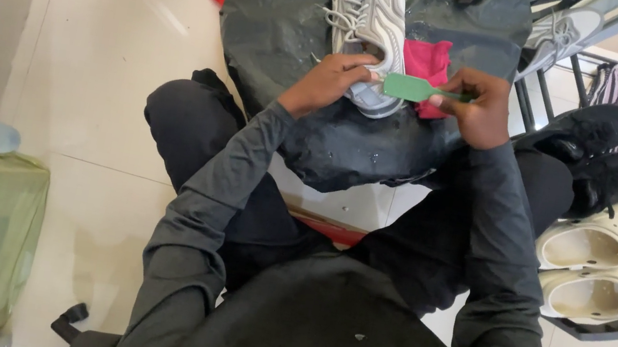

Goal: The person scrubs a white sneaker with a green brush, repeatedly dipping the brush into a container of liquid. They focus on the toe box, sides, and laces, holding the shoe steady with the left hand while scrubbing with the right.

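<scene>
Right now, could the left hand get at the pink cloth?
Probably yes: the left hand rests on the sneaker, and the pink cloth lies just beside it, with only the green brush crossing between.

Seen from above: a grey-white sneaker is steadied at its heel by the left hand on a wet dark plastic sheet. A green brush is gripped by the right hand, beside a pink cloth. Black shoes and white clogs are set on the floor to the right.
</scene>
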